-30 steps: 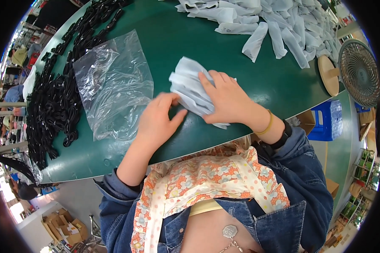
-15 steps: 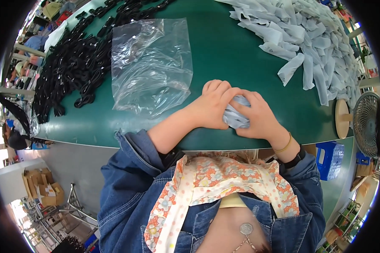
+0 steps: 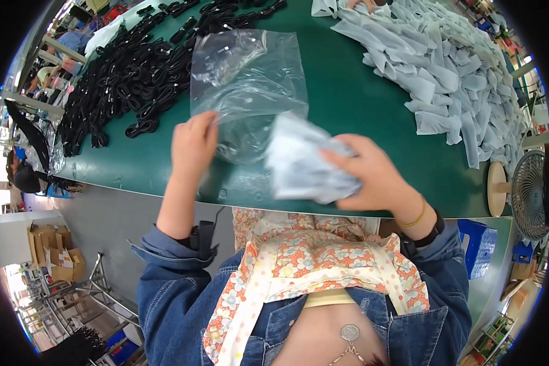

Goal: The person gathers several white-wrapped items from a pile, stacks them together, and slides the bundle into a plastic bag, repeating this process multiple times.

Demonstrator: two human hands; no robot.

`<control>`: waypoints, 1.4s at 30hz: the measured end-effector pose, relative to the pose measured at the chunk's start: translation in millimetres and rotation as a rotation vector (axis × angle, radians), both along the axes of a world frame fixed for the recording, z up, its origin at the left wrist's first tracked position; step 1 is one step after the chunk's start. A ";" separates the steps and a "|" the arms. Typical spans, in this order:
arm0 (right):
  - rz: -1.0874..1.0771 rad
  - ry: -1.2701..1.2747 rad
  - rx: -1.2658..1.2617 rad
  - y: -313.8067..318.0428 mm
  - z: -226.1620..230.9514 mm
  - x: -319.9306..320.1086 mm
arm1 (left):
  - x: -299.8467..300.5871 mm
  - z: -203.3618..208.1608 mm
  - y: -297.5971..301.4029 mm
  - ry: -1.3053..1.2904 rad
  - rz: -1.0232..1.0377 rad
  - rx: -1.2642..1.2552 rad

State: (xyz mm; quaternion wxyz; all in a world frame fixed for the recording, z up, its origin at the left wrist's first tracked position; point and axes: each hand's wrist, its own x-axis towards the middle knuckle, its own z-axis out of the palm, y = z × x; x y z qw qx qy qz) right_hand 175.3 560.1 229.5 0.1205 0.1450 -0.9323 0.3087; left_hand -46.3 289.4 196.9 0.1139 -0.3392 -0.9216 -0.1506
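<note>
1. The left hand (image 3: 193,143), at ten o'clock, has left the pale grey bundle (image 3: 305,161) and now meets the near-left edge of a clear plastic bag (image 3: 250,85); whether its thumb and fingers pinch the film cannot be told.
2. The right hand (image 3: 378,174), at three o'clock, alone clasps the bundle, blurred near centre above the green table (image 3: 341,104), leaving the left free to work at the bag.
3. The bag lies at twelve o'clock, between black cables (image 3: 140,79) at ten and a grey pile (image 3: 433,79) at two.
4. Another person's hand (image 3: 366,5) now shows in the pile, toward one o'clock.
</note>
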 end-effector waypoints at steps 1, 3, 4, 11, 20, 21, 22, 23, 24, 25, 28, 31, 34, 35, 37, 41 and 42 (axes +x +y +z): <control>0.001 0.001 0.006 -8.0 -1.2 -10.4 | 15.5 8.3 23.3 -0.197 -0.011 0.197; 0.122 -0.075 0.055 -18.6 -13.5 -30.3 | 42.4 22.0 55.1 -0.391 -0.022 0.399; 0.120 -0.074 0.064 -15.8 -21.0 -40.9 | 51.6 26.1 65.5 -0.407 -0.095 0.388; -0.430 -0.208 0.007 -25.7 -56.9 -123.3 | 85.2 2.4 83.5 -0.254 -0.416 0.406; -0.498 -0.218 0.214 -41.7 -42.9 -159.1 | 83.9 -26.9 52.8 0.074 0.200 0.265; -0.501 -0.236 0.233 -46.2 -43.1 -159.2 | 80.9 -29.4 48.0 0.076 0.202 0.259; -0.492 -0.240 0.237 -41.5 -45.6 -158.4 | 83.9 -26.9 50.0 -0.094 0.067 0.284; -0.530 -0.178 0.224 -32.4 -50.4 -160.9 | 87.2 -23.5 52.5 -0.263 -0.070 0.307; -0.580 -0.115 0.209 -21.7 -52.6 -164.0 | 89.0 -20.1 55.4 -0.431 -0.221 0.327; -0.631 -0.052 0.193 -11.1 -54.4 -165.2 | 94.5 -16.7 58.0 -0.434 -0.227 0.326; -0.715 -0.099 0.189 19.2 -56.3 -164.3 | 118.1 -10.9 60.2 -0.482 -0.490 0.340; -0.711 -0.083 0.222 12.3 -52.1 -145.9 | 113.6 -14.3 35.6 -0.551 -0.361 0.454; -0.624 -0.025 0.312 7.0 -50.0 -128.4 | 117.0 -10.6 28.8 -0.639 -0.332 0.495; -0.684 -0.053 0.254 10.7 -50.6 -141.8 | 122.1 -5.8 29.5 -0.691 -0.366 0.467; -0.785 -0.100 0.126 10.6 -55.1 -166.3 | 130.3 -4.7 29.5 -0.739 -0.392 0.431; -0.843 0.279 0.312 -2.6 -76.6 -165.8 | 129.3 -17.1 29.5 -0.528 -0.290 0.439; -0.857 0.287 0.304 -3.7 -79.4 -163.9 | 127.5 -20.0 25.4 -0.525 -0.280 0.452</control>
